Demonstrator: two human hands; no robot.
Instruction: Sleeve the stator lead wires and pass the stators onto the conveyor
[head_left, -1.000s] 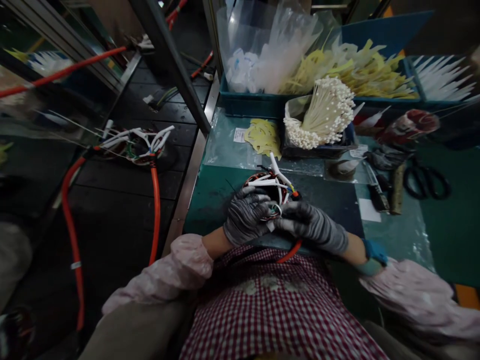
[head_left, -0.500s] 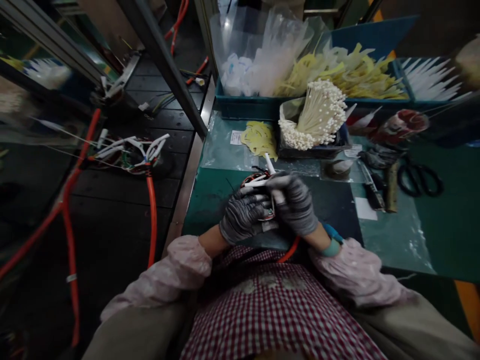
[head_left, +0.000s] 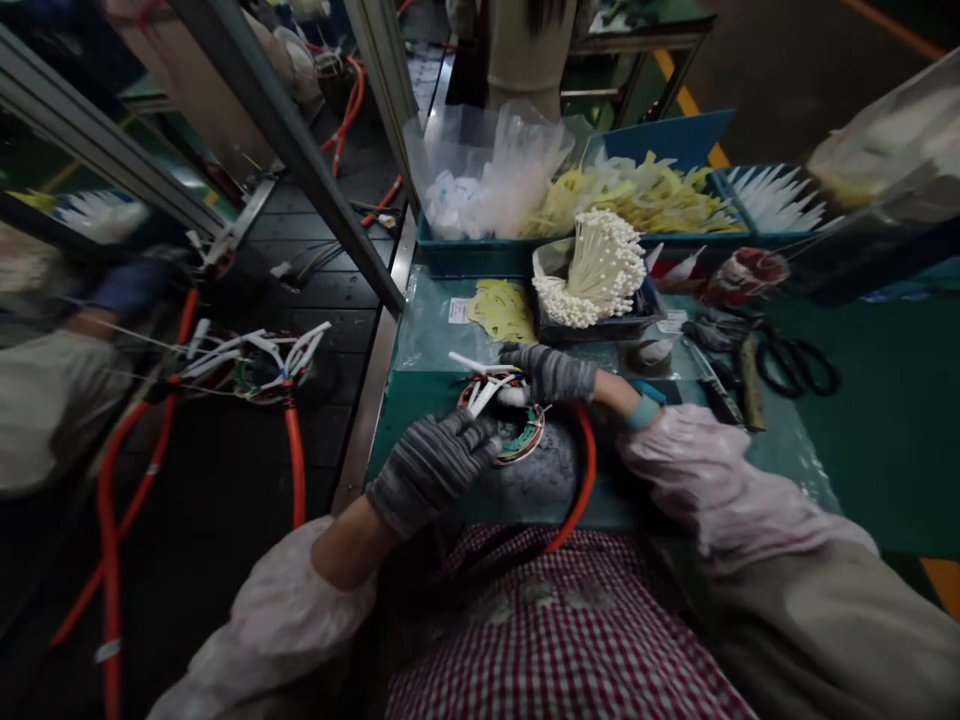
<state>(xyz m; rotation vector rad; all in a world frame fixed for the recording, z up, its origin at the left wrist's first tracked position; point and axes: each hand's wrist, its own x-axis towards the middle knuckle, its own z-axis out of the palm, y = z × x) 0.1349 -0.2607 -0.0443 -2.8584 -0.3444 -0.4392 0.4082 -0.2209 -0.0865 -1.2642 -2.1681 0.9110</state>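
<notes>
lying between the left hand [head_left: 435, 470] and right hand [head_left: 555, 375], wire ring [head_left: 519, 446] touches both; grip cannot be told.

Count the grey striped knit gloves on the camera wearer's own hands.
2. One is on the left hand, at the left side of the round multicoloured wire coil; the other is on the right hand, at its far right. Neither is hidden.

Dim light, deep shadows, blurred edges
</notes>
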